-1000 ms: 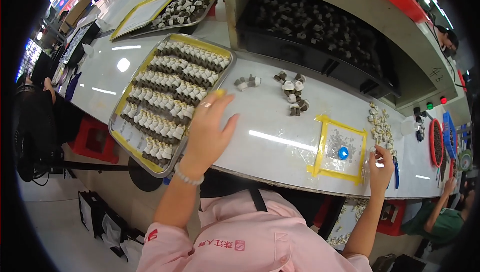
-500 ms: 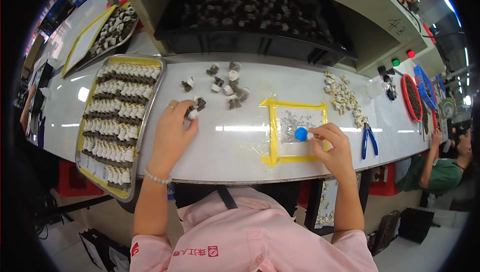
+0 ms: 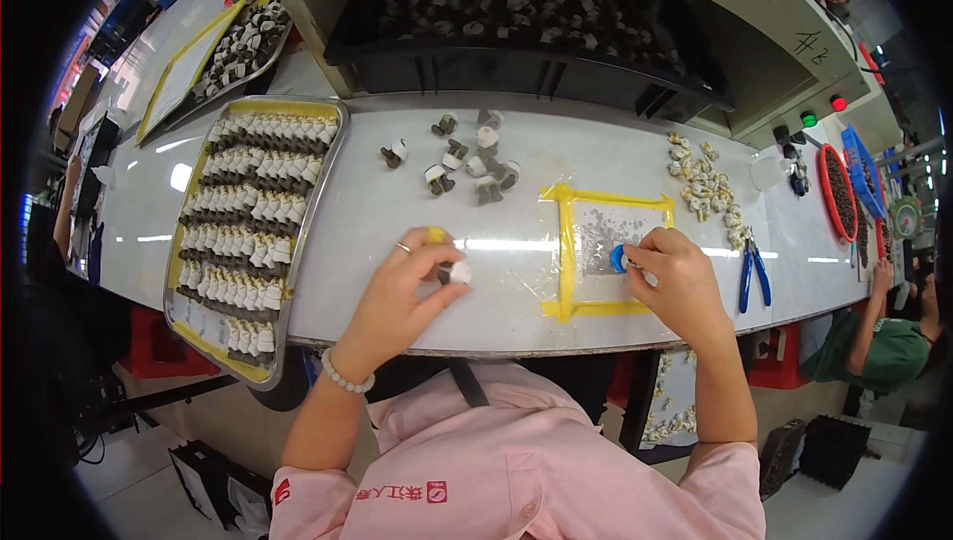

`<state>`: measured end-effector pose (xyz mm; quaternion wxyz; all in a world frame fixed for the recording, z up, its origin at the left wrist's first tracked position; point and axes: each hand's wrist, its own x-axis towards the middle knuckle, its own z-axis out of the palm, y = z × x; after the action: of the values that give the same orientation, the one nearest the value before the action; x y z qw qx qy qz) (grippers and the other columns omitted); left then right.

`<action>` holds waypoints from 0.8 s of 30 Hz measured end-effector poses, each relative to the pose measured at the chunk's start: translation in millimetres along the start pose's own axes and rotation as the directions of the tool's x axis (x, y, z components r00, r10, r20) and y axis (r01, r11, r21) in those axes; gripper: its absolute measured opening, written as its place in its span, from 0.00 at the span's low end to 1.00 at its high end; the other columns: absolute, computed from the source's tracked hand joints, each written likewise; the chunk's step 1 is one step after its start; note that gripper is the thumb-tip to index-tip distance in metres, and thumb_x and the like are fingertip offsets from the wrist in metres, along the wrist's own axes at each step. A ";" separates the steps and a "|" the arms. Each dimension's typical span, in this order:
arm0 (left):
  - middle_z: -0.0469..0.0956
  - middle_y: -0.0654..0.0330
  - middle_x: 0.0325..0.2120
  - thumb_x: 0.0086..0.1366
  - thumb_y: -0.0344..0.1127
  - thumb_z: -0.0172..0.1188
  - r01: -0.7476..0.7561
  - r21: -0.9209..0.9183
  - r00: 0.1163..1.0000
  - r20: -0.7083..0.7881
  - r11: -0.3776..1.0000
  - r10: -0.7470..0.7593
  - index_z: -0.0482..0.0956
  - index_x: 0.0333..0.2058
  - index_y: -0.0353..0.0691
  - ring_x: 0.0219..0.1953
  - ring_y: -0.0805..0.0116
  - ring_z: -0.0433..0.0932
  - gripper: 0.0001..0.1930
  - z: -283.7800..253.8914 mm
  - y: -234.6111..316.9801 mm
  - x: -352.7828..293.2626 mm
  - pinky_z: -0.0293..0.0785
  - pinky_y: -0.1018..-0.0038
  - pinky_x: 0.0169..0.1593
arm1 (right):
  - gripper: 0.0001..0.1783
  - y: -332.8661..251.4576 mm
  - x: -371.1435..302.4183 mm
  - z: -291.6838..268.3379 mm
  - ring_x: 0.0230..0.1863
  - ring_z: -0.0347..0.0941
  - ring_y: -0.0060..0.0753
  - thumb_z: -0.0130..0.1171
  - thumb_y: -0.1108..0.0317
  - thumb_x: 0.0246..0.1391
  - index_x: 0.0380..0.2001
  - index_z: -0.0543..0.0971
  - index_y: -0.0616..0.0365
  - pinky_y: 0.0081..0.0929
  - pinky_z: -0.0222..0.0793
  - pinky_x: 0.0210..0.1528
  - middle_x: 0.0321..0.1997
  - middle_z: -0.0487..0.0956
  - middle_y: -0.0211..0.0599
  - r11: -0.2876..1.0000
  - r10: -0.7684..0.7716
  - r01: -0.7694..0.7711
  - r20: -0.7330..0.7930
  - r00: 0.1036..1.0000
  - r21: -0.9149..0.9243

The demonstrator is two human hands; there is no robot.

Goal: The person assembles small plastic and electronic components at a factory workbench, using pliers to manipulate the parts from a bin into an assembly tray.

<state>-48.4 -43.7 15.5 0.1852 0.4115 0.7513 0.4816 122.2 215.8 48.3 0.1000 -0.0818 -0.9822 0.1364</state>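
My left hand (image 3: 389,297) pinches a small white-and-dark-brown figurine part (image 3: 460,272) between thumb and fingertips, just above the table. Yellow wrapping shows on one of its fingers. My right hand (image 3: 685,282) is closed at a small round blue cap (image 3: 616,259). Its fingertips hold a tiny whitish piece against the cap, mostly hidden by the fingers. The cap sits over a grey-spotted patch framed with yellow tape (image 3: 568,252). Beyond my left hand lie several loose white-and-brown figurine parts (image 3: 486,168). Small cream-and-gold pieces (image 3: 705,183) are heaped beyond my right hand.
On the left, a metal tray (image 3: 340,133) holds rows of white-and-brown figurine parts. A black bin (image 3: 457,78) full of parts stands under a housing at the back. Blue-handled pliers (image 3: 754,277) and a red basket (image 3: 837,193) are at the right. Co-workers sit at both sides.
My left hand has moved right and nearer me, carrying the figurine part away from beside the loose ones. My right hand stays at the blue cap, its fingers now closer over it.
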 end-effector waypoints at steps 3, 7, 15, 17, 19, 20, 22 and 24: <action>0.74 0.56 0.41 0.54 0.19 0.61 0.042 -0.464 0.998 0.058 0.885 -0.016 0.75 0.41 0.31 0.41 0.70 0.76 0.14 16.8 -1.3 -11.4 0.75 0.75 0.45 | 0.08 -1.2 0.6 0.2 0.31 0.72 0.36 0.61 0.76 0.38 0.27 0.81 0.59 0.31 0.70 0.33 0.26 0.74 0.35 1.000 -0.001 0.001 0.006 1.000 -0.015; 0.73 0.50 0.47 0.52 0.12 0.59 0.165 -0.848 0.985 0.162 0.504 -0.050 0.73 0.43 0.29 0.45 0.64 0.76 0.18 29.6 1.5 -15.4 0.74 0.71 0.51 | 0.08 -1.7 -0.6 1.5 0.31 0.72 0.36 0.60 0.76 0.38 0.27 0.81 0.59 0.31 0.71 0.33 0.26 0.74 0.35 1.000 0.018 -0.018 -0.009 1.000 -0.016; 0.73 0.44 0.44 0.50 0.13 0.62 0.112 -0.887 0.993 0.082 0.449 -0.085 0.71 0.43 0.31 0.40 0.62 0.79 0.20 45.8 -3.9 -18.1 0.78 0.67 0.48 | 0.09 -0.2 -3.3 4.0 0.31 0.72 0.37 0.61 0.76 0.37 0.28 0.81 0.60 0.31 0.71 0.32 0.26 0.74 0.35 0.999 0.046 -0.045 -0.026 0.999 0.024; 0.73 0.45 0.43 0.50 0.13 0.61 0.135 -0.860 0.990 0.092 0.491 -0.111 0.71 0.43 0.30 0.40 0.62 0.79 0.20 45.4 0.2 -18.4 0.79 0.68 0.48 | 0.09 0.2 -4.0 3.9 0.31 0.72 0.37 0.61 0.76 0.37 0.28 0.81 0.60 0.31 0.71 0.32 0.26 0.74 0.35 0.997 0.061 -0.060 -0.030 0.998 0.042; 0.73 0.46 0.42 0.50 0.12 0.61 0.161 -0.832 0.985 0.103 0.531 -0.137 0.71 0.43 0.29 0.40 0.63 0.79 0.20 44.8 2.4 -17.4 0.79 0.68 0.48 | 0.10 -0.2 -3.9 3.3 0.30 0.72 0.38 0.61 0.76 0.38 0.29 0.81 0.60 0.31 0.71 0.32 0.26 0.75 0.35 0.995 0.080 -0.078 -0.029 0.996 0.060; 0.73 0.47 0.42 0.50 0.12 0.61 0.144 -0.798 0.989 0.092 0.586 -0.118 0.71 0.43 0.28 0.40 0.62 0.79 0.19 44.9 3.2 -17.0 0.79 0.68 0.48 | 0.10 -0.3 -4.1 3.6 0.30 0.72 0.38 0.61 0.76 0.38 0.29 0.81 0.60 0.31 0.71 0.32 0.26 0.75 0.35 0.995 0.081 -0.080 -0.029 0.996 0.060; 0.73 0.49 0.41 0.50 0.12 0.60 0.127 -0.760 0.992 0.084 0.637 -0.098 0.71 0.42 0.27 0.40 0.61 0.79 0.19 46.4 3.8 -16.9 0.78 0.67 0.48 | 0.10 -0.5 -4.4 5.1 0.30 0.73 0.38 0.61 0.77 0.38 0.30 0.81 0.61 0.30 0.71 0.32 0.27 0.75 0.37 0.985 0.129 -0.122 -0.054 0.990 0.122; 0.73 0.50 0.39 0.50 0.12 0.61 0.076 -0.817 0.995 0.024 0.572 -0.098 0.72 0.41 0.26 0.41 0.59 0.78 0.18 49.4 4.8 -19.2 0.78 0.67 0.49 | 0.11 0.2 -7.0 8.3 0.30 0.73 0.36 0.61 0.77 0.40 0.32 0.81 0.62 0.28 0.71 0.32 0.28 0.76 0.37 0.968 0.173 -0.156 -0.074 0.982 0.195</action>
<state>-1.6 -29.9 -5.7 0.3679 0.2371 0.4669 0.7684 127.1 212.6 39.2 0.1402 -0.1594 -0.9491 0.2328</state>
